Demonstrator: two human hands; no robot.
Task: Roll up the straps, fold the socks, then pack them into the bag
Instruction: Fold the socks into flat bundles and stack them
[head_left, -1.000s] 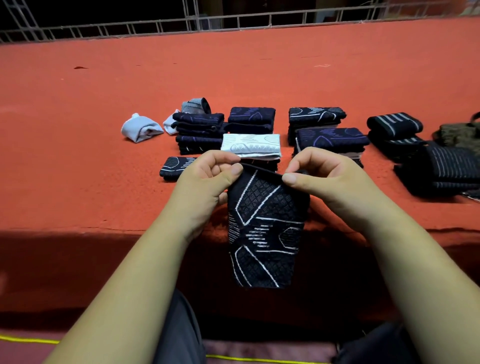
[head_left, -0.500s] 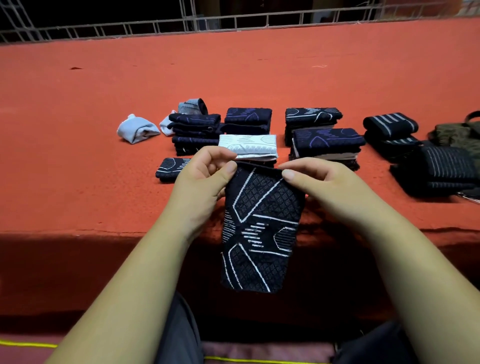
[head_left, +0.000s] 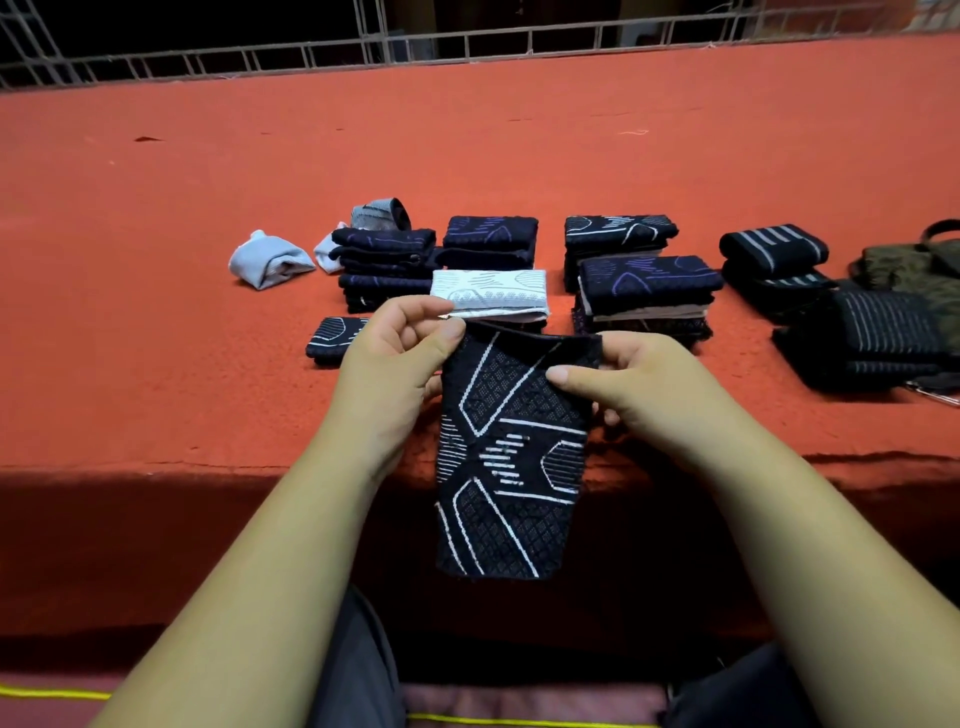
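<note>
A: Centre frame, the black patterned sock (head_left: 509, 457) hung over the red table's (head_left: 156, 364) near edge. The left hand (head_left: 395, 358) pinched its top left corner and the right hand (head_left: 639, 384) gripped the top right!

B: Beyond them sat the folded sock stacks (head_left: 644, 280), and at the far right, the olive bag (head_left: 904, 270).

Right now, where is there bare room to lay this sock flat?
Bare red cloth lies left of the grey sock and left hand, and beyond the folded stacks. Crowded: stacks rightward to the striped straps and bag.
</note>
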